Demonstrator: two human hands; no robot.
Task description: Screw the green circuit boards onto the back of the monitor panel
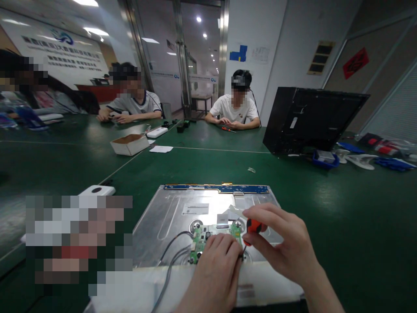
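My right hand grips the short orange-and-black handle of a screwdriver between thumb and fingers. The shaft slants down to the right edge of a green circuit board. Over the board's lower right part lies my left hand, its fingers bent and pressed together close to the screwdriver tip. What the left fingertips hold, if anything, is hidden, and so is the tip's contact point. The board is mounted on a silver metal display panel, with grey cables running off its left side.
A blue circuit strip lines the panel's far edge. Beyond stand an open cardboard box and a large black monitor, near a blue tray. Several people sit around the green table. A pixelated patch covers the lower left.
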